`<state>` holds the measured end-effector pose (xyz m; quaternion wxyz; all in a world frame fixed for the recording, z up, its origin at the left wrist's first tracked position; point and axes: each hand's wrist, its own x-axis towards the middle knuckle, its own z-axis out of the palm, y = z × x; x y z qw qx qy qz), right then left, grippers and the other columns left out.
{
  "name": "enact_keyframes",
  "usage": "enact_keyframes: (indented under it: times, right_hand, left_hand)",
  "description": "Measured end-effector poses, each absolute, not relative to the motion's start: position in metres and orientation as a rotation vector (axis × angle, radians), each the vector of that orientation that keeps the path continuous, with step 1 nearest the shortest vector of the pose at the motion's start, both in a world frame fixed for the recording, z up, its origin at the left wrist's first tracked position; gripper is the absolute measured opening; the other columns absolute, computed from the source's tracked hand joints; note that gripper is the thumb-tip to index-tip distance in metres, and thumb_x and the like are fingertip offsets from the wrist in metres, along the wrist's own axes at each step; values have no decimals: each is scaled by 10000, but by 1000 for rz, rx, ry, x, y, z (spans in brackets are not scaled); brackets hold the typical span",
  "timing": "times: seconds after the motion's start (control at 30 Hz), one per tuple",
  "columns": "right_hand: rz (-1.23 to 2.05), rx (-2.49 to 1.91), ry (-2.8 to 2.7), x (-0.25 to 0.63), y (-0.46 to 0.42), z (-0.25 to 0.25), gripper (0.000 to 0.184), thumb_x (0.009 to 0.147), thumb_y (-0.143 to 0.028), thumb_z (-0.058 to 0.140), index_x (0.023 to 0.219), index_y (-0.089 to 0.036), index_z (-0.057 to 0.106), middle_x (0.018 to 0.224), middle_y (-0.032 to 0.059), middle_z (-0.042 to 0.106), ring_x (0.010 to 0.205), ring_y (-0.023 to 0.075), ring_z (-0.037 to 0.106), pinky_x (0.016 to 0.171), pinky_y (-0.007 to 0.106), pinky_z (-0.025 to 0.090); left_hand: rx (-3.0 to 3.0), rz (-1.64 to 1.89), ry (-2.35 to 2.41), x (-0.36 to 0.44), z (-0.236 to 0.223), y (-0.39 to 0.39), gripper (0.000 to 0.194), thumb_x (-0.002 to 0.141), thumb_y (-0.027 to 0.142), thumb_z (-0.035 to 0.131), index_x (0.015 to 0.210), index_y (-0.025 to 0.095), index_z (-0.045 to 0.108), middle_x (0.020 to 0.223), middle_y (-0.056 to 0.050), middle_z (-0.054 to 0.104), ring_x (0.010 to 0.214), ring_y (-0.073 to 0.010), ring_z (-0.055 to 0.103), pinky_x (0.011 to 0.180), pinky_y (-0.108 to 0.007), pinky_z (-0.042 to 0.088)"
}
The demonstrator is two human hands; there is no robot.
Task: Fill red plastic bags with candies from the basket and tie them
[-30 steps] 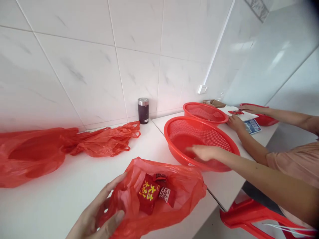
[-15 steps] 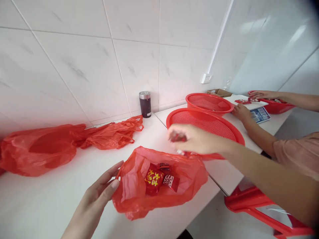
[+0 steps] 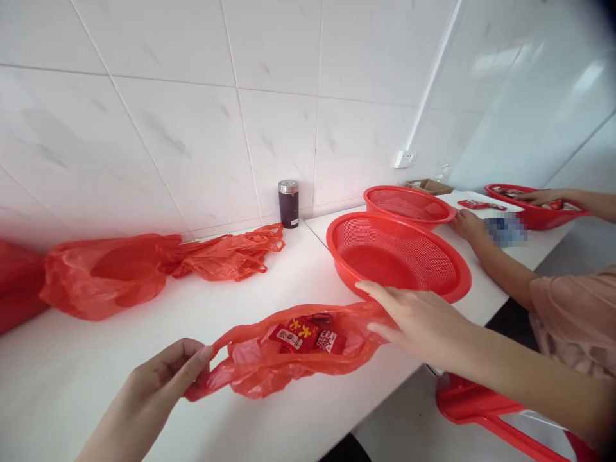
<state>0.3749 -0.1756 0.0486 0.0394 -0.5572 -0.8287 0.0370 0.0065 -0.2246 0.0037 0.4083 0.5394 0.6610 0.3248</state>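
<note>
A thin red plastic bag [image 3: 289, 372] lies on the white table with its mouth gaping upward. Several small red wrapped packets [image 3: 308, 335], some printed with yellow or white characters, sit inside it. My left hand [image 3: 176, 372] pinches the bag's left handle and pulls it out to the left. At the opposite end, my right hand [image 3: 409, 317] rests by the bag's right edge, thumb and index finger apart, with no packet seen in it; its other fingers are partly hidden. Just behind that hand stands a red mesh basket [image 3: 339, 256].
More red plastic bags [image 3: 110, 276] lie along the wall, near a dark tumbler [image 3: 289, 208]. A second red basket [image 3: 370, 202] stands farther back. At right, a co-worker's hand [image 3: 553, 197] reaches into a red basin [image 3: 539, 218]. A red stool [image 3: 471, 401] is beside the table.
My right hand has let go of the packets it held and moved down to the bag's right edge. My left hand now grips the handle, and the bag's mouth is narrower and stretched leftward.
</note>
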Motion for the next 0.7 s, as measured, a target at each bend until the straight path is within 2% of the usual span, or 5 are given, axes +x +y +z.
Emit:
enact_keyframes:
  times: [0.17, 0.23, 0.33, 0.47, 0.7]
  right_hand:
    - [145, -1838, -2536, 383, -188, 14, 518, 842, -359, 536, 1334, -209, 465, 892, 101, 686, 829, 288, 651, 649, 346, 442]
    - [235, -1875, -2593, 386, -185, 8, 286, 827, -325, 534, 1066, -195, 622, 786, 79, 671, 764, 268, 644, 623, 329, 423]
    - [599, -1781, -2584, 392, -177, 19, 169, 828, -288, 513, 699, -186, 554, 744, 43, 633, 700, 204, 617, 591, 289, 413]
    - [1095, -1525, -2152, 394, -165, 72, 234, 890, -404, 498, 798, -192, 462, 779, 17, 611, 671, 150, 612, 559, 244, 464]
    - [1046, -1193, -1811, 367, -133, 153, 131, 845, -225, 621, 883, -191, 500, 674, -25, 562, 566, 94, 582, 538, 220, 523]
  left_hand:
    - [1387, 753, 1545, 32, 6, -236, 395, 803, 602, 533, 675, 235, 600, 674, 13, 532, 669, -156, 455, 628, -201, 410]
    - [1339, 806, 1470, 38, 5, -242, 360, 795, 561, 581, 666, 226, 602, 659, 12, 524, 652, -149, 438, 609, -200, 405]
    - [1151, 1034, 1301, 37, 11, -246, 230, 759, 448, 687, 718, 230, 625, 681, 18, 539, 671, -140, 477, 641, -202, 449]
    - [847, 1388, 892, 32, 42, -237, 156, 748, 324, 719, 863, 240, 653, 767, 22, 574, 748, -147, 556, 719, -250, 531]
    - [1339, 1236, 919, 37, 113, -214, 143, 910, 261, 542, 1033, 238, 612, 783, 13, 610, 736, -124, 559, 655, -210, 502]
